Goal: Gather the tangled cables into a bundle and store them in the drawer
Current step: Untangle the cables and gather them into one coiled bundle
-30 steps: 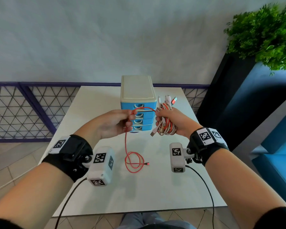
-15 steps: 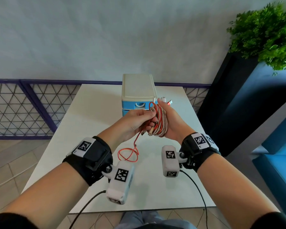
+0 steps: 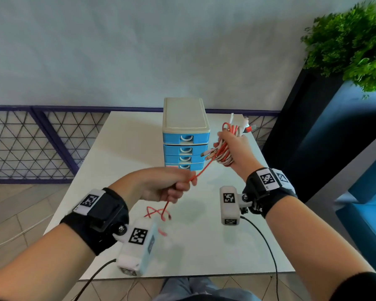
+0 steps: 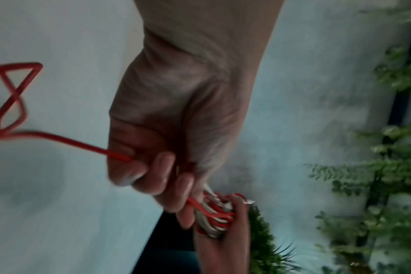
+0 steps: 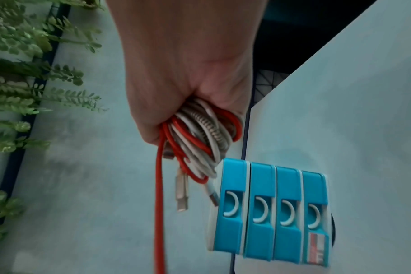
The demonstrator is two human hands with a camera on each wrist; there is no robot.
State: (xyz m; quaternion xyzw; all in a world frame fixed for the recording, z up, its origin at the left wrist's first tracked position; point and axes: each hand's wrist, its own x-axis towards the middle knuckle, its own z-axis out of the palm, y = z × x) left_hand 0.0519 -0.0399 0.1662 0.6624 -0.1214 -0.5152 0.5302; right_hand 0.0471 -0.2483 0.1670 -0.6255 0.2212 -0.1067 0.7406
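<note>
My right hand (image 3: pixel 231 148) (image 5: pixel 188 83) grips a coiled bundle of red, white and braided cables (image 3: pixel 225 152) (image 5: pixel 200 137) in the air, just right of a small drawer unit (image 3: pixel 185 135) (image 5: pixel 270 213) with a cream top and several blue drawers, all closed. A red cable (image 3: pixel 201 172) (image 4: pixel 66 140) runs taut from the bundle down to my left hand (image 3: pixel 167 185) (image 4: pixel 167 148), whose fingers are curled round it. The cable's loose tail (image 3: pixel 159 213) loops on the white table (image 3: pixel 117 159) below my left hand.
The drawer unit stands at the table's far middle. A purple lattice railing (image 3: pixel 30 144) runs behind and left of the table. A dark planter with a green plant (image 3: pixel 352 44) and a blue seat (image 3: pixel 367 213) stand on the right.
My hands were together at the bundle half a second ago. The left hand has since pulled down and left along the red cable, drawing it taut, while the right hand moved up and right.
</note>
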